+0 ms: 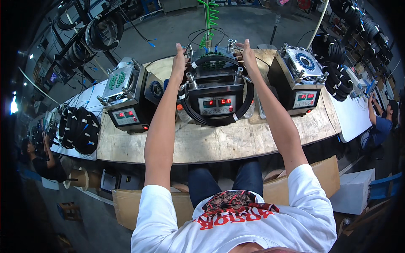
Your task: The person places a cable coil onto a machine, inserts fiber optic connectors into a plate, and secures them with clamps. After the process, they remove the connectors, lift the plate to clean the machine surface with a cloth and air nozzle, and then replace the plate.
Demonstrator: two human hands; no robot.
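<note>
You had both arms stretched out to the middle machine (216,90), the black box with the red digit display that sat at twelve o'clock on the wooden worktop (219,141). Your left hand (179,63) lay flat against the machine's left upper corner, fingers straight and pressed to it rather than curled round anything. Your right hand (247,55) rested on the right upper corner, fingers spread and bent lightly over the edge; whether they pinched the cable there, I couldn't tell. The black cable coil (219,120) was draped around the machine, its loop hanging down over the front panel toward six o'clock and rising past both corner posts. To do this well, I'd say you needed to keep both hands level, so the loop seated evenly on either side, and keep the strands clear of the fixture plate (213,63) with its green connectors. Twin machines stood at ten o'clock (126,101) and two o'clock (300,82), apart from your reach. Other people worked at the far left and right edges.
</note>
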